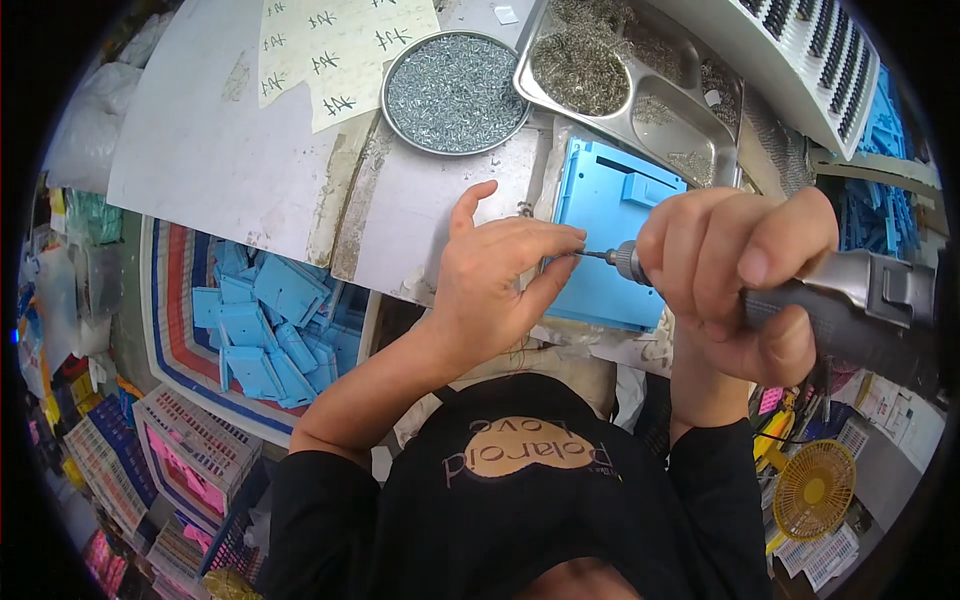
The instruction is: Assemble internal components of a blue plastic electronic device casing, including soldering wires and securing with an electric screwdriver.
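Observation:
My right hand is wrapped round a dark grey and silver electric screwdriver, whose bit points left. At the bit's tip, the thumb and forefinger of my left hand are pinched together; anything between them is too small to make out. The left little finger sticks up. Beneath both hands, a light blue plastic panel with a raised rectangular part lies on the table, partly hidden by my fingers and the tool.
Beyond my left hand stands a round metal dish of small silver screws. A compartment tray beside it holds small metal parts. A white rack carries rows of black pieces. Blue plastic parts fill a stripe-lined bin at left.

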### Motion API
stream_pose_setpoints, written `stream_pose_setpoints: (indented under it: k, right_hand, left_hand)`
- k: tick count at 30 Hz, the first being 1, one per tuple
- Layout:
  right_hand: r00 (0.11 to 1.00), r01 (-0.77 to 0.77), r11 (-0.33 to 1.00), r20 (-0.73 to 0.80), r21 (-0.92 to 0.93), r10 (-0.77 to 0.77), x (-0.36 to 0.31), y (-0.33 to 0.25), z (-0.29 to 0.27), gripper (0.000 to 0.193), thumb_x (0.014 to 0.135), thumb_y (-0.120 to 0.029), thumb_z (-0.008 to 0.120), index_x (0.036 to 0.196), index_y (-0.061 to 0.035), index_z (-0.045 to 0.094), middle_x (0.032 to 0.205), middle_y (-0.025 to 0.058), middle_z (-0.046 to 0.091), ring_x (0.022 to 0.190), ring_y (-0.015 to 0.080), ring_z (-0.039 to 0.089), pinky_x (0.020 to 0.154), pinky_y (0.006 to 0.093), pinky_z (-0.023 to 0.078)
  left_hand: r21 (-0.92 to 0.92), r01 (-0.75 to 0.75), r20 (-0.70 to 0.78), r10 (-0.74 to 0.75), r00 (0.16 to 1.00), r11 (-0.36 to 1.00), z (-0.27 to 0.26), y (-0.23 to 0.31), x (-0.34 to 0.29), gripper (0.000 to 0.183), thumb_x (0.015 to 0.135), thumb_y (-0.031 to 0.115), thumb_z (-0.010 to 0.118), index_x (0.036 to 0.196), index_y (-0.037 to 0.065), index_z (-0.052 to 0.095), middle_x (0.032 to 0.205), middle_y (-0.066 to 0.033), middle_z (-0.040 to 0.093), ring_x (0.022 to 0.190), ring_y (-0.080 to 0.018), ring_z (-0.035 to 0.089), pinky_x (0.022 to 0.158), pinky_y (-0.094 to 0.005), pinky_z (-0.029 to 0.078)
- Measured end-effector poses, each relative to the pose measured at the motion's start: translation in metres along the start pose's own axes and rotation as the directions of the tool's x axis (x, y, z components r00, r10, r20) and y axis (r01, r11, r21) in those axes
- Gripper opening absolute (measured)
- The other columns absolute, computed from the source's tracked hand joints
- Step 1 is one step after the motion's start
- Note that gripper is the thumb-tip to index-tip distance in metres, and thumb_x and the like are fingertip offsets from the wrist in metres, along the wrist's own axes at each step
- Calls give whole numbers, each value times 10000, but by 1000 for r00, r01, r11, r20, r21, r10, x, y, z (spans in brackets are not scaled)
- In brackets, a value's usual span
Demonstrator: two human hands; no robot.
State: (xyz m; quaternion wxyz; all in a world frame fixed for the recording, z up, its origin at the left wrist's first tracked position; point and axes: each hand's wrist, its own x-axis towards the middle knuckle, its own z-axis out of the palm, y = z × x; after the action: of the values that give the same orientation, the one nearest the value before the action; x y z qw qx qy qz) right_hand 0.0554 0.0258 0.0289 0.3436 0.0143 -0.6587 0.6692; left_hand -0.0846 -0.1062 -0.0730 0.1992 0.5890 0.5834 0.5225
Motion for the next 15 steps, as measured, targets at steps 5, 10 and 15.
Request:
stream_pose_setpoints:
  k: [5, 10, 15]
  right_hand:
    - [999, -15, 1000, -33, 22, 16, -4, 3, 8, 302, 1005, -373, 630, 1079, -108, 505, 586, -52, 498, 484, 102, 477, 569, 316, 442]
    - [981, -118, 993, -157, -8, 116, -11, 7, 20, 290, 981, -337, 646, 1061, -95, 506, 574, -43, 477, 493, 110, 470, 571, 315, 434]
    - [963, -233, 963, -166, -133, 210, -21, 20, 26, 275, 960, -292, 695, 998, -89, 514, 591, -18, 487, 516, 115, 471, 581, 320, 429]
  left_hand:
    - [194, -120, 33, 116, 993, 974, -9, 0, 1, 201, 804, 83, 812, 987, 129, 743, 958, -7, 765, 797, -188, 706, 1142, -526, 290]
    - [436, -150, 13, 160, 987, 887, -66, -50, 61, 223, 806, 216, 815, 996, 116, 753, 1120, -43, 726, 1098, -246, 648, 1098, -557, 333]
    - [795, -11, 19, -7, 1000, 606, -63, -85, 72, 112, 838, 265, 773, 873, 166, 811, 1047, -4, 723, 1096, -237, 594, 1007, -562, 368]
